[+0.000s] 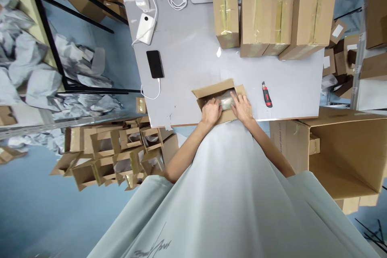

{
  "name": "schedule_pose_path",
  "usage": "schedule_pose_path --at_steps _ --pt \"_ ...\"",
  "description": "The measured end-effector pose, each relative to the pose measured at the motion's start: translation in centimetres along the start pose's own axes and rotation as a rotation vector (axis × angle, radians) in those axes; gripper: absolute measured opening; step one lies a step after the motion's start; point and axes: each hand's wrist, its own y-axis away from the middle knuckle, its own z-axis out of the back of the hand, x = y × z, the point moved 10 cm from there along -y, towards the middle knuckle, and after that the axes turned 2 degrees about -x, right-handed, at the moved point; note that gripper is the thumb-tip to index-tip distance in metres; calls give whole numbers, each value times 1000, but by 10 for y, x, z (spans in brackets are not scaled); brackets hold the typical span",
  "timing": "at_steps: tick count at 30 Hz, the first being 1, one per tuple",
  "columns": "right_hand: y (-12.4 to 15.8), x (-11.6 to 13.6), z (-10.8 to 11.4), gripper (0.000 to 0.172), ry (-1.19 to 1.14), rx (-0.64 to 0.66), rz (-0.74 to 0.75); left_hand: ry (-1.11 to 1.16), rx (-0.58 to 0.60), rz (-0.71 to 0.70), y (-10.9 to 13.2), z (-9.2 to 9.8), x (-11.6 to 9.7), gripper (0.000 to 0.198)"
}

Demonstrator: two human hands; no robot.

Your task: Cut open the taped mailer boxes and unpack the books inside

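Observation:
An open cardboard box (213,88) sits at the table's front edge, its flaps folded outward. Inside it lies a pale package in clear plastic wrap (227,100). My left hand (211,111) reaches into the box from the left, fingers curled against the package's left end; the fingertips are partly hidden. On the other side, my right hand (242,107) has its fingers spread over the package's right end and the box's right edge. A red and black box cutter (267,94) lies to the right of my right hand, touched by neither hand.
Several taped cartons (255,20) stand at the table's back right. A black phone (155,64) and a white power bank (145,28) with cables lie on the left. Below right stands a large open carton (344,153); stacked open boxes (105,149) fill the floor at left.

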Motion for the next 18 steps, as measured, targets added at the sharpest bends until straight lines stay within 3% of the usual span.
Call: schedule_pose_path --at_steps 6,12,15,18 --pt "-4 -1 0 38 45 42 15 39 -99 -79 8 -8 2 30" --pt "-13 0 0 30 48 57 39 51 -89 -81 1 -14 9 34" --pt "-11 7 3 30 58 78 60 68 -110 -124 4 -9 5 37" --pt "-4 14 21 32 -30 0 74 165 -197 -169 16 9 4 40"
